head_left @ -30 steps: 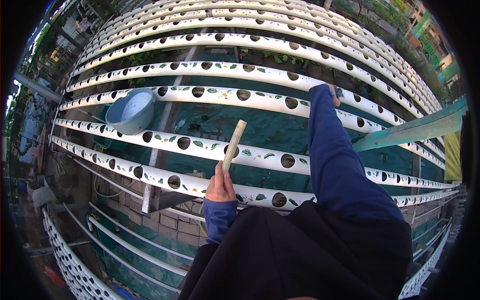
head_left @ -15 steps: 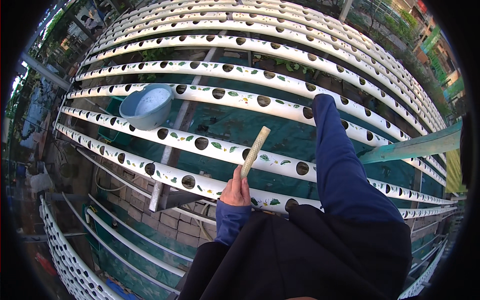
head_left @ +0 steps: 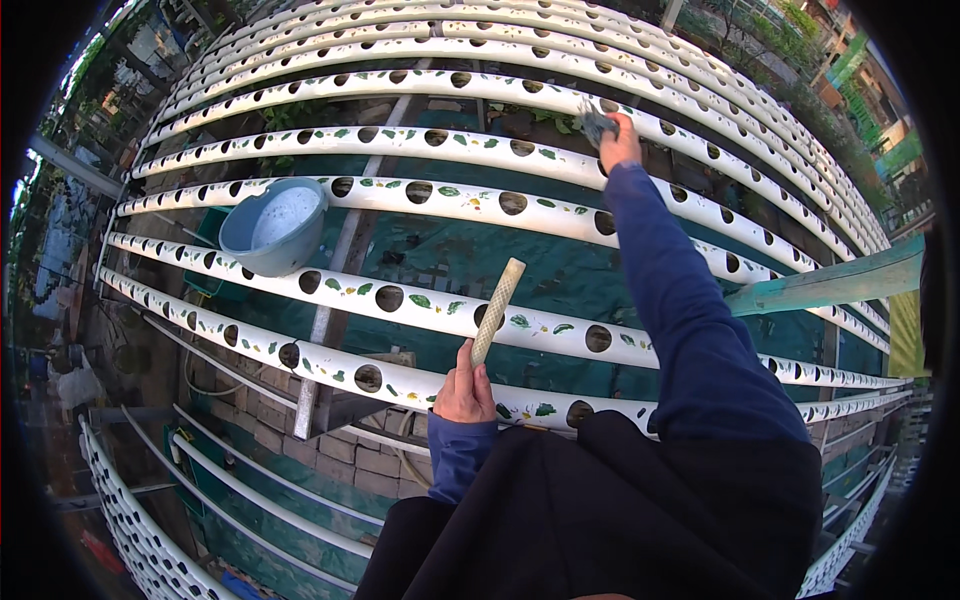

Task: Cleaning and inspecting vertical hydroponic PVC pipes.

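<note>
My left hand [head_left: 464,386] is closed around the lower end of a pale, mesh-textured rod [head_left: 497,310] that points up over the white pipes. My right hand [head_left: 620,142] is stretched far out on a blue sleeve and pinches a small greyish-green clump [head_left: 597,122] just above a far white pipe [head_left: 500,90] with round holes. Whether the clump touches the pipe cannot be told. A blue-grey bowl [head_left: 274,225] rests on the pipes to the left, well away from both hands.
Many parallel white pipes [head_left: 420,298] with round holes and small green leaves run across the view over dark teal netting. A brick ledge [head_left: 330,450] lies below them. A teal beam [head_left: 830,285] crosses at the right. More holed pipes [head_left: 130,530] run at lower left.
My right arm has reached farther out, and its hand, now in full view, holds a clump at a far pipe. The view shifted, so the bowl and rod sit further right in the picture.
</note>
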